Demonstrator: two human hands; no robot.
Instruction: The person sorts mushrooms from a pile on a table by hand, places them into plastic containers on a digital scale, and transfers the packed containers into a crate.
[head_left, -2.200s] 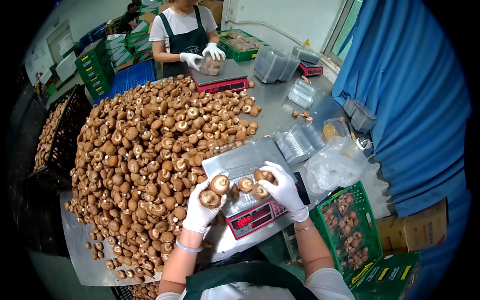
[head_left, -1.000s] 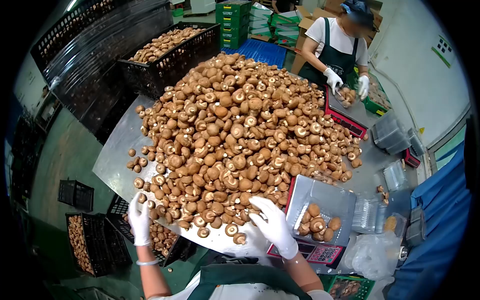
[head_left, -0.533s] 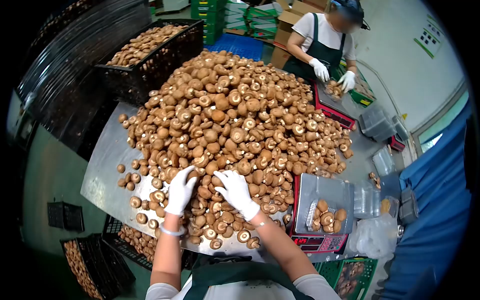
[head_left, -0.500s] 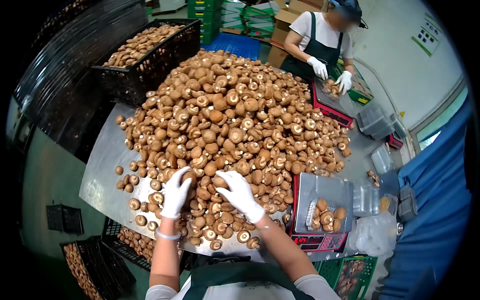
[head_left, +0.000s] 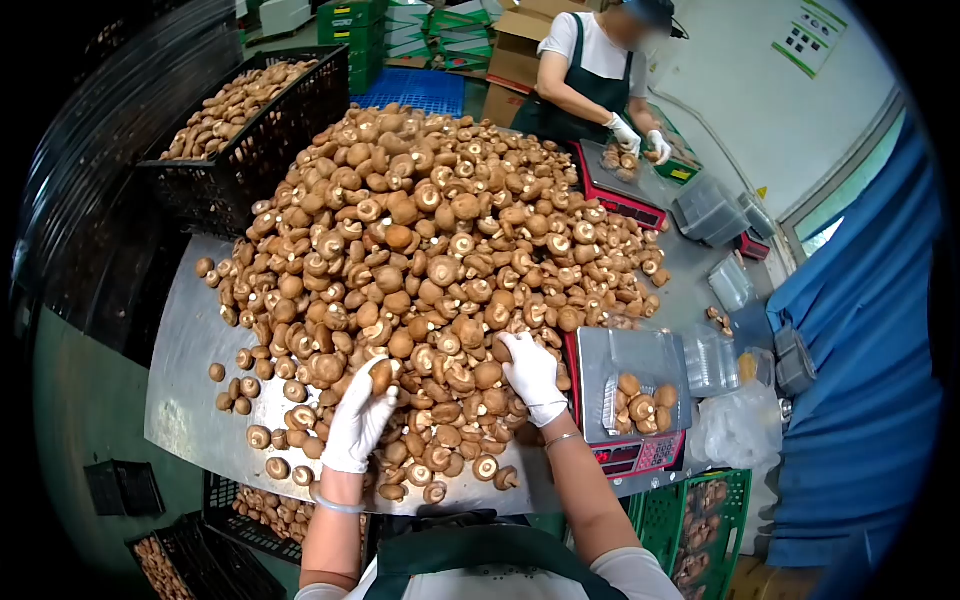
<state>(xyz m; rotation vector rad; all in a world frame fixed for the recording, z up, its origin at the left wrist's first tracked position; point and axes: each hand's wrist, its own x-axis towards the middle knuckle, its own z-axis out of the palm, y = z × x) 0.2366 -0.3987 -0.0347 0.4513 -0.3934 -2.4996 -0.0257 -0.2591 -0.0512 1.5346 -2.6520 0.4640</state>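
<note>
A large heap of brown shiitake mushrooms covers the metal table. My left hand, in a white glove, is closed on a mushroom between thumb and fingers at the heap's front. Farther right, my gloved right hand has its fingers around another mushroom, partly hidden by the glove. Beside that hand is a red scale with a clear plastic tray on its plate. Several mushrooms lie in the tray.
A black crate of mushrooms stands at the back left. Across the table, a co-worker in white gloves handles mushrooms over another scale. Clear containers and a plastic bag sit at right, near a blue curtain.
My right hand has moved right, toward the scale, and the left hand has turned with a mushroom showing in its fingers. The whole view has shifted slightly.
</note>
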